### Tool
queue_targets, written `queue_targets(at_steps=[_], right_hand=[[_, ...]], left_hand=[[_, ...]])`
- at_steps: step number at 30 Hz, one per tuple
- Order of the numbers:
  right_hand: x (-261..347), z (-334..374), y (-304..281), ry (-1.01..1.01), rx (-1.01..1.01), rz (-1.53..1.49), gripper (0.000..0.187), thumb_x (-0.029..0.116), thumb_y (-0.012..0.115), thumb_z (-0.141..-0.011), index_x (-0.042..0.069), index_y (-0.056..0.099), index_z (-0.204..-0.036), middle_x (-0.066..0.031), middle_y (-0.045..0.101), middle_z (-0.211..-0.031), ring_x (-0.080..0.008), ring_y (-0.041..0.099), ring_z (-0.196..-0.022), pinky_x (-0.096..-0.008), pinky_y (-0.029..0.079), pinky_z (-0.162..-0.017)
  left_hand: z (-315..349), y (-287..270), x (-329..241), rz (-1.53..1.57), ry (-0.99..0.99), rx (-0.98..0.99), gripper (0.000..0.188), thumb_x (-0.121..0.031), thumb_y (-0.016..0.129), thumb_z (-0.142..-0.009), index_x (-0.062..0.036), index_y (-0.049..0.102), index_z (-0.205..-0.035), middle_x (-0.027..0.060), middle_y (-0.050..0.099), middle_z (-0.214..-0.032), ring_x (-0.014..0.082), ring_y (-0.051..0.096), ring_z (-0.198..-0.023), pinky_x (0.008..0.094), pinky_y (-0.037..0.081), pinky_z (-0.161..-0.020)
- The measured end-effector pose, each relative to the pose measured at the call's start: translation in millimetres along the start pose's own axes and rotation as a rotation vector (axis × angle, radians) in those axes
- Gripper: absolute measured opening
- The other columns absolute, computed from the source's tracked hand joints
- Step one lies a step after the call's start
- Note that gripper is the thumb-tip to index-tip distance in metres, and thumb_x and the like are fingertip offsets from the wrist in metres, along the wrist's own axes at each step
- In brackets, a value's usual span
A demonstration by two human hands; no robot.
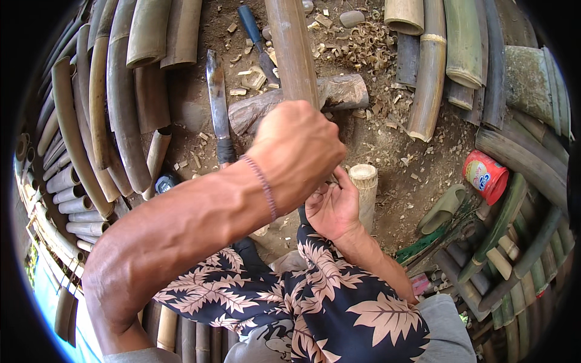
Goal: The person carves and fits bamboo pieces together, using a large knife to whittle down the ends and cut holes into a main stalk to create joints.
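A brown bamboo pole (292, 48) comes down from the top and passes behind my left hand (298, 144). That hand is a closed fist, back turned up; what it grips is hidden. Close below it, my right hand (333, 207) has its palm up and fingers curled in, close to the fist; anything between them is too hidden to name. A rough log (344, 92) lies crosswise beneath the pole. Beside my right hand stands a short pale bamboo post (365, 181). Left of the pole lies a long-bladed machete (216, 91) with a dark handle, partly behind my left forearm.
A blue-handled tool (249, 23) lies beyond the log among wood chips and shavings (369, 47). Bamboo lengths crowd the left (124, 91) and right (463, 42). At right are a red can (486, 178) and a green sandal (443, 210). A blue object (164, 183) sits near my forearm.
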State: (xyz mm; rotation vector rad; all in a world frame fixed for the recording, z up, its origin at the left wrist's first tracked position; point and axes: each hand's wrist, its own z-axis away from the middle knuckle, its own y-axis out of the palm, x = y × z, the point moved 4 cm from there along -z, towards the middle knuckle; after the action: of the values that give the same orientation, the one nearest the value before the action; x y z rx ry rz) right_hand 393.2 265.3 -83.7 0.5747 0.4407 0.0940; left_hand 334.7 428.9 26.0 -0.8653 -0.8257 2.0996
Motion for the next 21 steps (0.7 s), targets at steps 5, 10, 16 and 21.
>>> queue_targets(at_steps=[5, 10, 16, 21], right_hand=[[-19.7, 0.7, -15.1, 0.058, 0.185, 0.130, 0.041, 0.046, 0.045, -0.104, 0.013, 0.063, -0.118, -0.0054, 0.071, -0.100, -0.0220, 0.070, -0.080, -0.0354, 0.057, -0.072], [-28.7, 2.8, -21.4, 0.257, 0.011, 0.386, 0.038, 0.027, 0.054, -0.103, 0.009, 0.051, -0.136, -0.0080, 0.067, -0.112, -0.0216, 0.071, -0.078, -0.0351, 0.060, -0.069], [-14.8, 6.2, -24.8, 0.129, -0.301, 0.937, 0.032, 0.021, 0.063, -0.097, 0.000, 0.060, -0.121, -0.0101, 0.067, -0.096, -0.0182, 0.066, -0.059, -0.0304, 0.056, -0.053], [-3.2, 11.4, -26.7, -0.084, -0.380, 1.356, 0.028, 0.022, 0.061, -0.098, -0.003, 0.064, -0.108, -0.0098, 0.071, -0.084, -0.0134, 0.059, -0.051, -0.0261, 0.048, -0.049]], left_hand=[[25.3, 20.5, 3.7, -0.024, 0.038, 0.063, 0.014, -0.018, 0.069, -0.080, -0.0121, 0.067, -0.067, 0.0059, 0.066, -0.064, 0.0202, 0.067, -0.061, 0.0374, 0.049, -0.052], [68.0, 102.9, 53.9, 0.433, -0.091, 0.141, 0.020, -0.018, 0.071, -0.067, -0.0097, 0.065, -0.084, 0.0130, 0.068, -0.075, 0.0357, 0.068, -0.073, 0.0472, 0.053, -0.067], [89.1, 199.0, 1.0, 0.902, -0.357, -0.011, 0.027, -0.021, 0.070, -0.071, -0.0080, 0.064, -0.093, 0.0156, 0.069, -0.085, 0.0372, 0.068, -0.081, 0.0467, 0.055, -0.076], [80.9, 235.6, -72.4, 1.161, -0.595, -0.206, 0.028, -0.019, 0.070, -0.074, -0.0053, 0.064, -0.098, 0.0200, 0.067, -0.081, 0.0394, 0.068, -0.076, 0.0463, 0.054, -0.071]])
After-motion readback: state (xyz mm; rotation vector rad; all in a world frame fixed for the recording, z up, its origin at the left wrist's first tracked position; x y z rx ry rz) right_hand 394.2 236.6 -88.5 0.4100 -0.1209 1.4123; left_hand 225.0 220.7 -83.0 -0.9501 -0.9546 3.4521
